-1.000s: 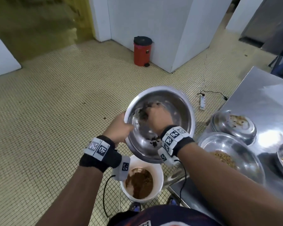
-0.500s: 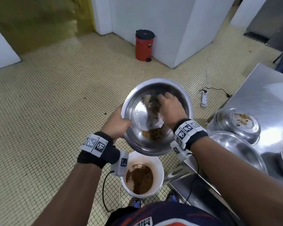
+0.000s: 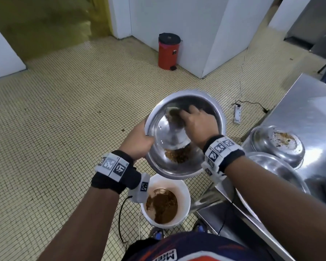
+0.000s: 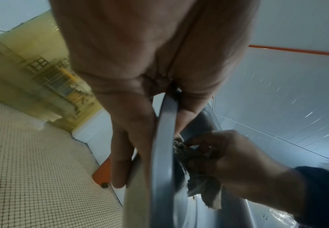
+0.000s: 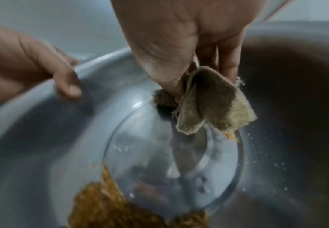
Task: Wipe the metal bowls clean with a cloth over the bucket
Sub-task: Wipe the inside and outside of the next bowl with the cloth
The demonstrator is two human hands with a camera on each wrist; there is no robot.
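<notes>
So the left hand (image 3: 137,140) has the steel bowl (image 3: 199,167) clamped by its left rim, thumb inside and fingers curled under the outside, tipped toward the person right above the white bucket (image 3: 184,187), which already has a brown mush in it. The bowl is shiny and mostly clean across the flat bottom, with a clump of brown crumbs (image 3: 177,156) piled at the low edge nearest the person. The right hand (image 3: 198,123) is inside, up by the far wall, fingers bunched round a grubby greenish-brown cloth (image 3: 174,117).

The right wrist view shows what the head view can't: the cloth's frayed pale edge, an orange speck stuck to it, and fine specks dotted over the right inner wall. The left wrist view shows the rim edge-on between thumb and fingers.

Compared with half a second ago, the right hand has slid from mid-bowl up to the far side, and the crumbs sit about where they were.

Off to the right, more dirty bowls (image 3: 279,144) sit on the steel counter (image 3: 309,110).
</notes>
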